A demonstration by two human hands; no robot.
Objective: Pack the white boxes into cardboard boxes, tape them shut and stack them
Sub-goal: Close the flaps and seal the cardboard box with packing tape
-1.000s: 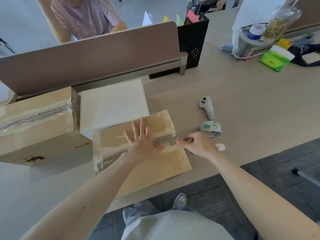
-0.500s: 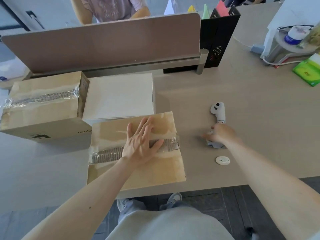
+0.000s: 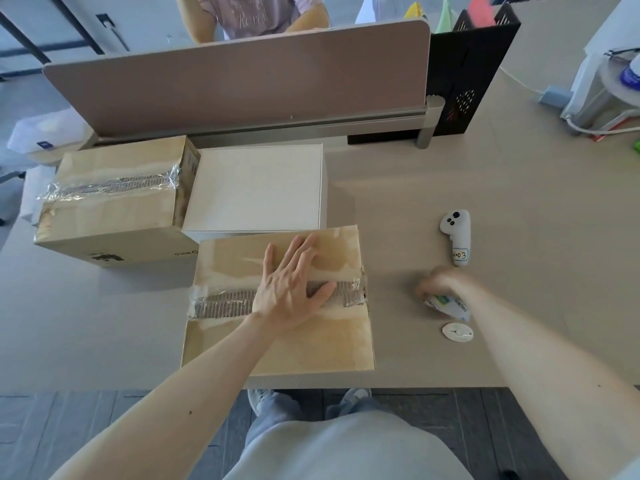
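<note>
A cardboard box (image 3: 284,341) lies closed at the table's front edge, with clear tape along its top seam. My left hand (image 3: 291,282) rests flat on that seam, fingers spread. To the right, my right hand (image 3: 440,284) is blurred and closed around the roll of tape (image 3: 448,304), which is tilted just above the table. A white box (image 3: 256,188) sits behind the near cardboard box. A second taped cardboard box (image 3: 114,199) stands to its left.
A white controller (image 3: 457,235) and a small white disc (image 3: 457,331) lie by my right hand. A desk divider (image 3: 242,71) runs along the back, a black file holder (image 3: 471,64) at its right end. A person sits beyond the divider.
My right hand left the box's right end, moved right to the tape roll and closed on it. My left hand stayed flat on the taped seam. The view shifted.
</note>
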